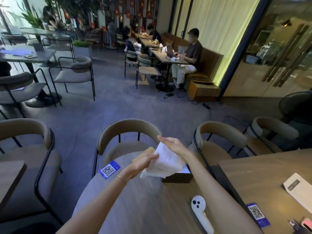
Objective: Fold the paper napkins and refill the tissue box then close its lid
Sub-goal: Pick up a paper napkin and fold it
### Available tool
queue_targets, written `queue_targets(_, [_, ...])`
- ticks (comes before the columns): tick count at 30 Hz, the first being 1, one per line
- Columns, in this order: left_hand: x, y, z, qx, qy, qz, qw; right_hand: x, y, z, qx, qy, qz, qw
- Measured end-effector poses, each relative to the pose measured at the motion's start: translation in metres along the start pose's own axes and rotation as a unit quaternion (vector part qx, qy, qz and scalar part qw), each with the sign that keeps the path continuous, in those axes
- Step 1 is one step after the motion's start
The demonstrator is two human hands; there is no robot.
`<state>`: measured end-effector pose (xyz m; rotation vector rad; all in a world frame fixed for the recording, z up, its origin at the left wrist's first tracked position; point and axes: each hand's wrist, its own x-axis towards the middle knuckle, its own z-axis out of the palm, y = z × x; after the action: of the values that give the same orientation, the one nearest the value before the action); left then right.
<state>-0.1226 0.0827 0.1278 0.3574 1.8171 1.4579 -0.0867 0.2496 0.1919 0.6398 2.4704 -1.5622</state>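
Note:
A stack of white paper napkins (pixel 164 162) is held up above the table, tilted. My left hand (pixel 143 162) grips its left edge. My right hand (pixel 173 145) lies flat along its upper right side with fingers straight. Just behind and below the stack stands the dark tissue box (pixel 178 178), open, with white paper showing inside. A tan wooden lid (pixel 145 153) lies behind my left hand, mostly hidden.
On the round wooden table (pixel 146 200) lie a white controller (pixel 200 211) at the right and a blue QR card (pixel 109 169) at the far left. Chairs (pixel 128 132) ring its far edge. A second table (pixel 263 179) with a paper sheet stands at the right.

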Motion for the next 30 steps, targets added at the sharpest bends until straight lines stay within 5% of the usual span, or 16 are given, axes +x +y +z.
queue_targets(4, [-0.01, 0.006, 0.005, 0.009, -0.015, 0.034, 0.999, 0.008, 0.008, -0.002, 0.052, -0.047, 0.023, 0.997])
queue_targets(12, [-0.025, -0.036, 0.004, 0.025, -0.031, 0.022, 0.999, 0.014, 0.008, -0.02, 0.105, 0.096, -0.053, 0.988])
queue_targets(21, [-0.014, -0.008, 0.014, 0.064, -0.044, 0.054, 0.996, 0.012, 0.01, -0.018, -0.003, 0.001, -0.066, 0.998])
queue_targets(27, [-0.003, 0.003, 0.015, 0.045, 0.001, 0.068, 0.997, 0.013, 0.006, -0.015, -0.095, 0.192, -0.154, 0.965])
queue_targets(30, [-0.001, 0.003, 0.009, 0.029, 0.044, 0.079, 0.995, 0.003, 0.003, -0.013, -0.061, 0.157, -0.172, 0.97])
